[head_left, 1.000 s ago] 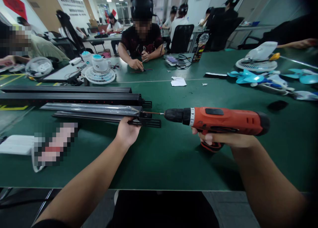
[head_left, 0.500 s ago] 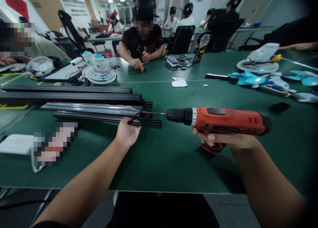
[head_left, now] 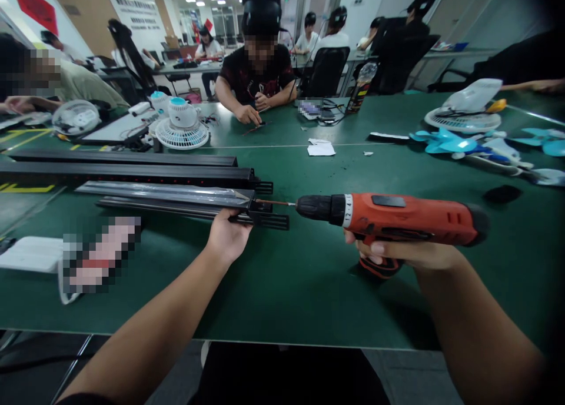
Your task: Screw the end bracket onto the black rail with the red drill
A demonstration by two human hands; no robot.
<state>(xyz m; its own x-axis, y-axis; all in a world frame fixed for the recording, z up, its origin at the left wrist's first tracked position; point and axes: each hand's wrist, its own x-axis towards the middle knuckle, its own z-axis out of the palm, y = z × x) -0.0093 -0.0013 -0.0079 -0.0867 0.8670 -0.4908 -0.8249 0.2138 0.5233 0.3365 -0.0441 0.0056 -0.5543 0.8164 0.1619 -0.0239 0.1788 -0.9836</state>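
Note:
My right hand (head_left: 397, 253) is wrapped round the grip of a red and black power drill (head_left: 410, 218), which points left. From its chuck a long thin bit (head_left: 276, 203) reaches the end of a black bar covered in clear film (head_left: 176, 192). My left hand (head_left: 229, 234) grips that bar near its right end from below, its fingertips partly hidden. Beside the bar, on the near side, lies a thin dark bar (head_left: 145, 206) with a slotted black bracket (head_left: 273, 220) at its end. Whether the bit's tip is inside the bar's end is unclear.
Two longer black bars (head_left: 132, 172) lie beyond. White fan parts (head_left: 183, 131) stand at the back left, blue fan blades (head_left: 441, 140) at the right. A person (head_left: 258, 63) sits opposite. Paper (head_left: 321, 148), a bottle (head_left: 359, 87) and a white object (head_left: 33, 254) rest on the green table (head_left: 309, 299).
The whole view has shifted slightly, moving things a little right. Both hands keep their holds, and the drill stays lined up with the bar. The person opposite has moved a hand slightly.

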